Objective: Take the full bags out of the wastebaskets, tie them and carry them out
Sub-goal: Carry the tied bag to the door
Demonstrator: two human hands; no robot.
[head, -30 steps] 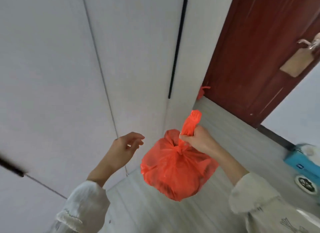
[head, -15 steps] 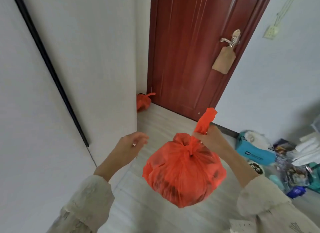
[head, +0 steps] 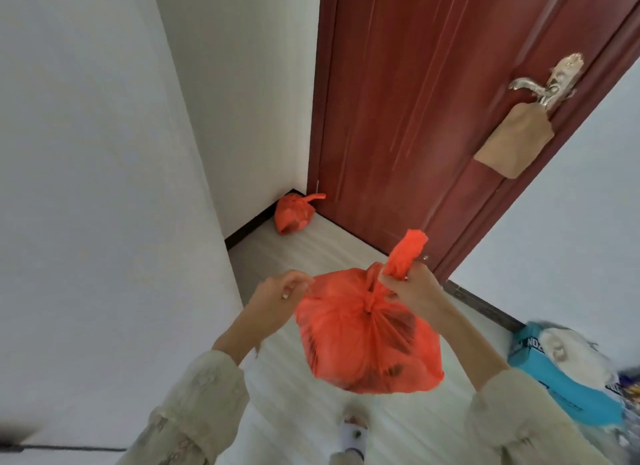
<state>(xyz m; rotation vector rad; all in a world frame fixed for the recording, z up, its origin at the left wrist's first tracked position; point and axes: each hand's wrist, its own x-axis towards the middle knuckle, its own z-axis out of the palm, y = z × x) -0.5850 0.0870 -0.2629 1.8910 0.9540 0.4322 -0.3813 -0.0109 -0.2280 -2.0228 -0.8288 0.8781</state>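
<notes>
The right hand (head: 412, 290) is squeezing the twisted top of the red bag (head: 367, 336), just above the knot. The fingers are wrapping round the plastic, and a stub of it is sticking up out of the fist. The bag is hanging in the air below that hand, round and full, with dark stuff showing through its thin skin.

The left hand (head: 282, 293) is touching the bag's upper left edge. Its fingers are curling in, and they seem to be pinching a bit of the plastic there, though that part is blurry.

Both arms are wearing pale sleeves (head: 197, 405). Down between them a foot in a shoe (head: 353, 433) is standing on the light floor (head: 311, 253).

Farther off, a second bag (head: 294, 215), also red and tied, is sitting on the floor in the corner, right where the white wall (head: 104, 153) is meeting the dark red door (head: 415, 101). It is well apart from the hands.

The door is standing shut. A shiny handle (head: 540, 85) is sticking out of it, and a brown tag (head: 509, 142) is hanging from the handle.

By the right wall a blue box (head: 561, 385) with something white on top is lying on the floor.
</notes>
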